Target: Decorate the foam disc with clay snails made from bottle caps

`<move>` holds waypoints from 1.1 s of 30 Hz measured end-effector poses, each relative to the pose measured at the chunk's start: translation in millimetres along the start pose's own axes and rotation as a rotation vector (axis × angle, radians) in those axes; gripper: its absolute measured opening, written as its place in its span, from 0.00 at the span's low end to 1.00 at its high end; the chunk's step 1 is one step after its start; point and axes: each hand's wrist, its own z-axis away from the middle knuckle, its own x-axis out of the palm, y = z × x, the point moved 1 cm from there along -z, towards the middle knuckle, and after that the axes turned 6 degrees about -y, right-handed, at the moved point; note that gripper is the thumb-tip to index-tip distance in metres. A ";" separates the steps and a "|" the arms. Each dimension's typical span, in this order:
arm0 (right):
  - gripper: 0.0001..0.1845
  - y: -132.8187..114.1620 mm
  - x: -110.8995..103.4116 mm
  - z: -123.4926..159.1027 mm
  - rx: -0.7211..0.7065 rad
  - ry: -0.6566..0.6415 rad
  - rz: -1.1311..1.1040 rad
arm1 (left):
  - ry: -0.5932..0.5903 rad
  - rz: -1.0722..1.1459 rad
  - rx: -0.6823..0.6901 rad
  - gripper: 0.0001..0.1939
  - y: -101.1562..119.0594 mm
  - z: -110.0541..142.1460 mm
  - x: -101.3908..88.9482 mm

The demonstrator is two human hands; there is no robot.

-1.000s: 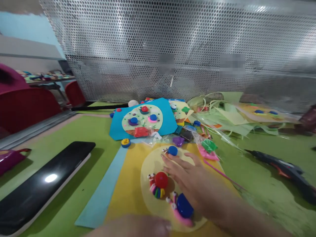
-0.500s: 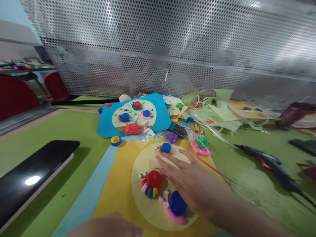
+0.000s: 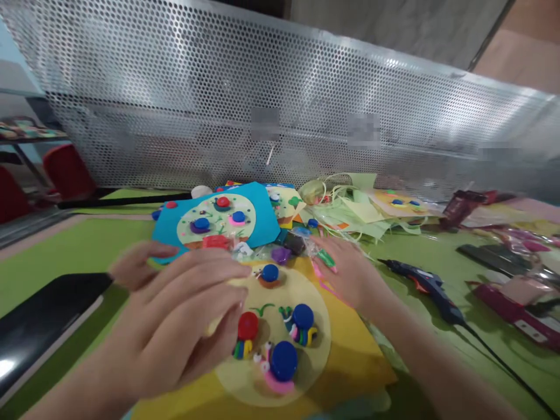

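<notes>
My left hand (image 3: 184, 318), a little blurred, hovers above the left part of a cream paper oval (image 3: 301, 376), its thumb apart from the stretched fingers and nothing in it. My right hand (image 3: 350, 268) reaches past the oval's upper right edge. Its fingers are spread over a small packet of green clay (image 3: 326, 259), which partly shows between them. On the oval sit clay snails with cap shells: a small blue one (image 3: 270, 272), a red one (image 3: 248, 325) partly behind my left hand, a blue one with coloured strips (image 3: 303, 317), and a blue one with a pink body (image 3: 284, 361).
A blue card (image 3: 266, 213) with another snail picture lies behind. Purple clay (image 3: 281, 255) and other packets stand before it. A glue gun (image 3: 433, 286) with its cord lies right, a black device (image 3: 48, 309) left. Paper strips (image 3: 363, 210) are heaped at the back.
My right hand has moved from over the oval to the clay packets, uncovering the snail with coloured strips. My left hand has risen into view over the oval. The camera view has turned right.
</notes>
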 end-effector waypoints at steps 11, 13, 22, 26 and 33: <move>0.17 13.2 6.7 -4.6 0.214 -0.044 0.076 | -0.200 -0.044 -0.211 0.08 -2.9 -23.7 46.7; 0.20 6.4 1.7 -2.4 0.139 -0.012 0.037 | -0.232 0.015 -0.270 0.08 0.1 -23.5 49.0; 0.21 -29.5 5.1 16.9 -0.355 0.171 -0.367 | -0.122 0.189 -0.378 0.06 6.7 -21.3 47.9; 0.20 -28.5 6.3 16.7 -0.353 0.213 -0.371 | 0.002 0.168 -0.357 0.04 7.2 -24.3 42.0; 0.20 -31.4 5.9 17.2 -0.402 0.250 -0.373 | -0.081 0.221 -0.392 0.04 9.9 -26.8 42.0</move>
